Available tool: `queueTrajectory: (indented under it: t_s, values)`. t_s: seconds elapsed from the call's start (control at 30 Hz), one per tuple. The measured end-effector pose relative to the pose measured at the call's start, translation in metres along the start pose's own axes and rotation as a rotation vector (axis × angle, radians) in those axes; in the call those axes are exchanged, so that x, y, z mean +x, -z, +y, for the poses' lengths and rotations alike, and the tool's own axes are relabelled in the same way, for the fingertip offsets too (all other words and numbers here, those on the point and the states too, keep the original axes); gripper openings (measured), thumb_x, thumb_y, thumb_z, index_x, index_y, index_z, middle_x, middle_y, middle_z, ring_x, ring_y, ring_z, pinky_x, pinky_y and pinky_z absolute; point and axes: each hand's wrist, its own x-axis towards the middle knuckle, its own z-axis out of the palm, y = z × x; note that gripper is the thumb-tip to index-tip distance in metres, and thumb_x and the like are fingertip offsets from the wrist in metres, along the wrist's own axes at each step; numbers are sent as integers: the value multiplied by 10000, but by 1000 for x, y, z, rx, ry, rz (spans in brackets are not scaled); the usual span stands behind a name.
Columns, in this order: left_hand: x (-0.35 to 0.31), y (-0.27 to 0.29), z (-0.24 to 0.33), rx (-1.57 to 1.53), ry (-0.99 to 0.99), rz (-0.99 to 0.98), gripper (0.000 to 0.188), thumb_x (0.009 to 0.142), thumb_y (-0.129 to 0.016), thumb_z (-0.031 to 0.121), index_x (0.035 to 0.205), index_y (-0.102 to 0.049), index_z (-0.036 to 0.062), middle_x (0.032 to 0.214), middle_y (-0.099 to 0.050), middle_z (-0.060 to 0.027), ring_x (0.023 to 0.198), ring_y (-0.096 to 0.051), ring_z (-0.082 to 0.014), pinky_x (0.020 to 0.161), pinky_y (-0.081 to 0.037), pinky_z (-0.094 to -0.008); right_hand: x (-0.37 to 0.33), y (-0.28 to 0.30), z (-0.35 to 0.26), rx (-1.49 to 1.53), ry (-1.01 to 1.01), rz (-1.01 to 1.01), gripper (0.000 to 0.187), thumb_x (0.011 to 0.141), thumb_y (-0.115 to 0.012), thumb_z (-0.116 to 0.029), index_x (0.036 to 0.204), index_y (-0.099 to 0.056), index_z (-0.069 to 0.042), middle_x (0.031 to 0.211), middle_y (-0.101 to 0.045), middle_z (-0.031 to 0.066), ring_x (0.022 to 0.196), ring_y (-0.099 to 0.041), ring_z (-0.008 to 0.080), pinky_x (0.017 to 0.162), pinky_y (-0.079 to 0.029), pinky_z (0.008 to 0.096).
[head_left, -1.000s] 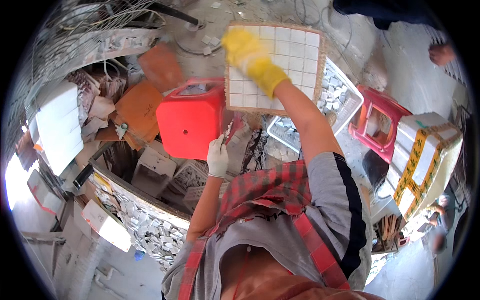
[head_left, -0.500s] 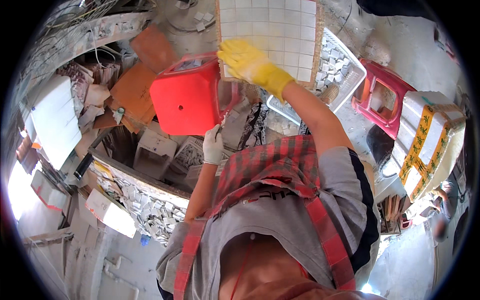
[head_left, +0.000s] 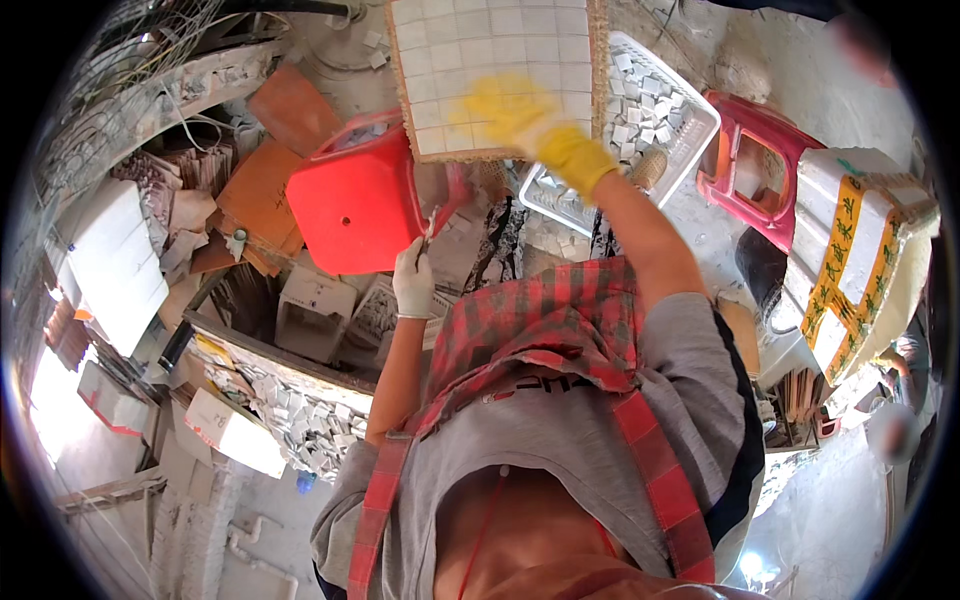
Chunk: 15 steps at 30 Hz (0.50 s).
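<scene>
The right hand (head_left: 520, 115), in a yellow glove, has shifted from the board's left edge toward the middle of its lower rows; the board (head_left: 490, 45), gridded with white tiles, also sits higher and further left in view, though some of that may be head movement. The change suggests a pass across the tiles – the glove is blurred, so I cannot tell whether it presses or grips anything. The hands are well apart: the white-gloved left hand (head_left: 412, 282) has its fingers closed around a slim tool (head_left: 432, 221), near the red stool (head_left: 345, 220). The board lies beyond both hands, between that stool and a white basket (head_left: 693, 150) of loose tiles (head_left: 655, 100).
</scene>
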Motion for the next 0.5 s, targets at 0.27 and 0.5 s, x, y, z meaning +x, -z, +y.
queueTrajectory:
  t_s: [0.27, 0.5]
  values:
    - [15, -28, 63, -46, -196, -33, 348, 958, -577, 17, 1296, -656, -6, 1154, -657, -183, 1082, -649, -323, 974, -503, -383, 24, 80, 54, -385, -242, 152, 492, 975, -578, -285, 1437, -566, -116, 1515, -536, 143, 1408, -485, 317, 1203, -342, 449]
    - [13, -15, 77, -64, -112, -11, 336, 940, -594, 41, 1264, -674, 5, 1134, -666, -189, 1079, -649, -341, 957, -510, -407, 50, -33, -28, -19, -337, 389, 497, 926, -616, -244, 1408, -588, -124, 1475, -547, 143, 1387, -493, 347, 1167, -390, 455]
